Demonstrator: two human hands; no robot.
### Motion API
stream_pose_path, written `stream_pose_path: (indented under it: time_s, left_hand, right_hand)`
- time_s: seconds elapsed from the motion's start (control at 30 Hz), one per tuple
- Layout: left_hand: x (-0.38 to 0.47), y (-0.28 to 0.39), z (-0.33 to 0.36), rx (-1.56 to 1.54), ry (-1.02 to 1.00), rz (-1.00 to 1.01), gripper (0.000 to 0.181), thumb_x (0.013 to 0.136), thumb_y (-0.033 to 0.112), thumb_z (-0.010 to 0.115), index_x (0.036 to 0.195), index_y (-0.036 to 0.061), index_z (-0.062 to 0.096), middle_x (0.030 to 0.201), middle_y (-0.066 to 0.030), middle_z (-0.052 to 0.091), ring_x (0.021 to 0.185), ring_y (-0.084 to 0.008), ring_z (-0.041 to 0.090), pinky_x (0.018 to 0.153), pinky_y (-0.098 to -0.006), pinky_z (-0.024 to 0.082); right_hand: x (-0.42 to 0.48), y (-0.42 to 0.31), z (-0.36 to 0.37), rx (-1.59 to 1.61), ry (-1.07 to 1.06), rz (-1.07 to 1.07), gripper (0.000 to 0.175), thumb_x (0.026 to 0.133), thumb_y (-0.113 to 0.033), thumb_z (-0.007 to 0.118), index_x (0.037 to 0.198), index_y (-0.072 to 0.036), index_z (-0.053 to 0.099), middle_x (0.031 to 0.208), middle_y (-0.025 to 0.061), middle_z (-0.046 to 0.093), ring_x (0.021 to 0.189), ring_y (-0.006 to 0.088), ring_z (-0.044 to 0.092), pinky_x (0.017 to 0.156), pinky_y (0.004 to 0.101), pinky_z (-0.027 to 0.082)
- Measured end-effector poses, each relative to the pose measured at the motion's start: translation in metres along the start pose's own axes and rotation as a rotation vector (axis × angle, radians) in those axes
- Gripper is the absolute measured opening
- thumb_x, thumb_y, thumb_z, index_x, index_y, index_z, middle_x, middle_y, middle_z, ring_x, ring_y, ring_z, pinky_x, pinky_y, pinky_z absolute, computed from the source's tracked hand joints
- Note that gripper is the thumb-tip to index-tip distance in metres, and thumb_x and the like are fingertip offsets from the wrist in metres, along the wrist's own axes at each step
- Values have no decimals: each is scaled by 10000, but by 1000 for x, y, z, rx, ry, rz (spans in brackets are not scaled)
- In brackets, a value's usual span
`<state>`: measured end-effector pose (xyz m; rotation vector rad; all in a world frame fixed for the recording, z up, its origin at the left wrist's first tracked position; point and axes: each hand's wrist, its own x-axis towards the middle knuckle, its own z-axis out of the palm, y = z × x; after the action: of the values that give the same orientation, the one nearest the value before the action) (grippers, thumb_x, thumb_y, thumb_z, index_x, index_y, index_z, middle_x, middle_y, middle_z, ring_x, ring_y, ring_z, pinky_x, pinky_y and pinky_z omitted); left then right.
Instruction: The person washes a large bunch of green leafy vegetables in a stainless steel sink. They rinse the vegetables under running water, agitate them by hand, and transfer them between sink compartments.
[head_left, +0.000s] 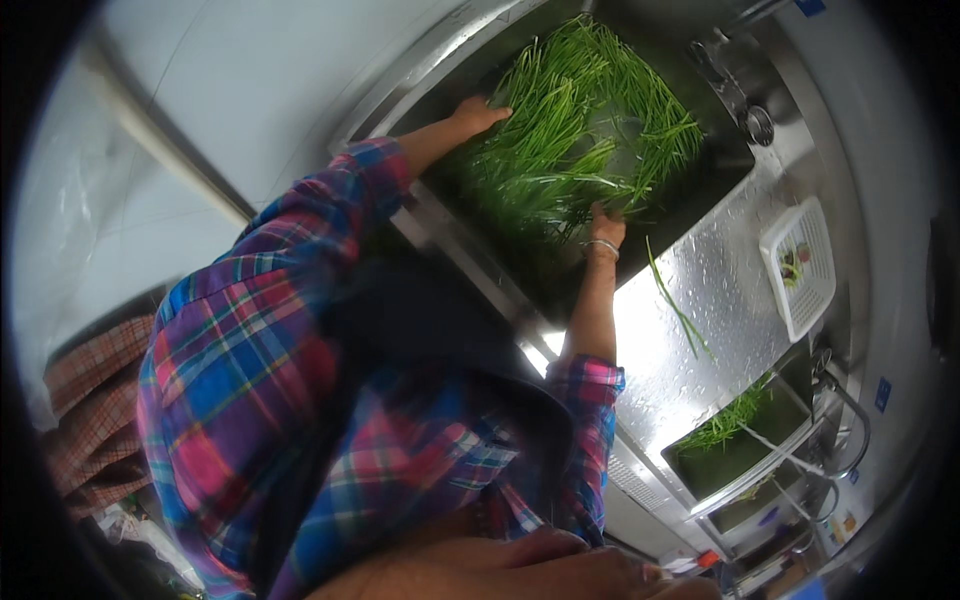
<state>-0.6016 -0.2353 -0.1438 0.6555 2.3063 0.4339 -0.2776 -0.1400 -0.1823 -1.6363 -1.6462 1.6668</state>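
A large mass of long, thin leafy greens resembling chives (555, 112) spreads through the water of a stainless steel sink (469, 255). My left hand (478, 116) is at the left edge of the greens, its thumb pointing over them and its other fingers partly hidden. At the lower right of the mass, my right hand (609, 225) touches the stalks, with a bracelet (602, 246) on its wrist. Whether either hand grips any stalks is unclear. Part of the greens at the lower left looks blurred beneath the water.
A wet steel drainboard (720, 277) adjoins the sink, with a few loose stalks (679, 307) on it. A white plastic basket (814, 300) holds small scraps. Beyond stands a second sink holding more greens (727, 420), beside a curved faucet (862, 424). Checked cloth (105, 412) appears behind my left side.
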Motion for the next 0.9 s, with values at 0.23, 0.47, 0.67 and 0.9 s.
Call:
stream_pose_path:
  time_s: [0.23,0.47,0.67,0.9]
  left_hand:
    - [-11,19,92,-483,-177,-7,829,718,486,728,1285,-57,463,1235,-200,556,1129,-302,530,943,-381,419]
    - [-63,52,-13,-188,-399,145,627,786,415,674,1197,-40,545,1140,-214,602,1063,-300,573,908,-354,445]
    - [-1,33,-31,505,-310,364,538,818,452,593,1162,39,600,1122,-238,595,1036,-368,573,889,-423,461]
    - [58,93,75,-74,-265,144,683,827,436,639,1314,-2,449,1312,-241,476,1200,-373,467,1001,-436,373]
  right_hand:
    - [7,-24,91,711,-183,375,604,787,-221,722,1273,51,487,1262,159,541,1123,277,510,959,340,386]
    - [8,-20,-5,-31,-178,167,476,744,-249,737,1140,-16,616,1126,171,627,993,306,605,900,397,448]
    - [71,-81,-52,-1056,-371,-167,452,777,-464,625,1003,-75,673,1065,273,609,1036,387,582,864,449,474]
    - [255,-81,-45,-867,524,-852,437,843,-328,617,1194,-71,588,1062,219,630,980,359,614,843,417,493]
